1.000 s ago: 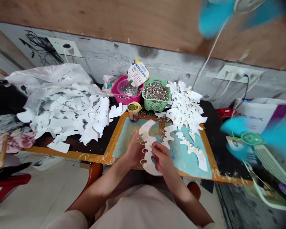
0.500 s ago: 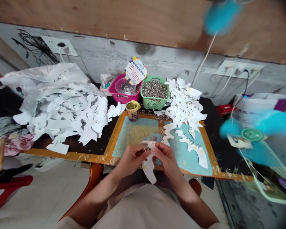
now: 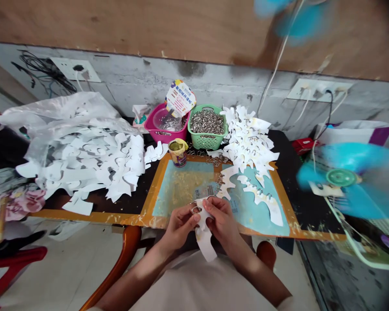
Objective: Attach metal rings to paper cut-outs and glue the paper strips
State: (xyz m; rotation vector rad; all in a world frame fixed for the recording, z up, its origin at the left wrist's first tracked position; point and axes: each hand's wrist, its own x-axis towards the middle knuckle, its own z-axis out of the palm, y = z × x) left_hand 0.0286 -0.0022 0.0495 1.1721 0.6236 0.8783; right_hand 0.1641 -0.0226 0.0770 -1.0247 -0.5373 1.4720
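Lowered since a second ago, the white cutout now hangs below both hands.
Left hand and right hand pinch its top close together, with a metal ring at the left fingertips and the teal mat just beyond.

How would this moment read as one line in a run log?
left hand: pinching metal ring at paper cutout | right hand: gripping paper cutout | behind: green basket holding loose rings
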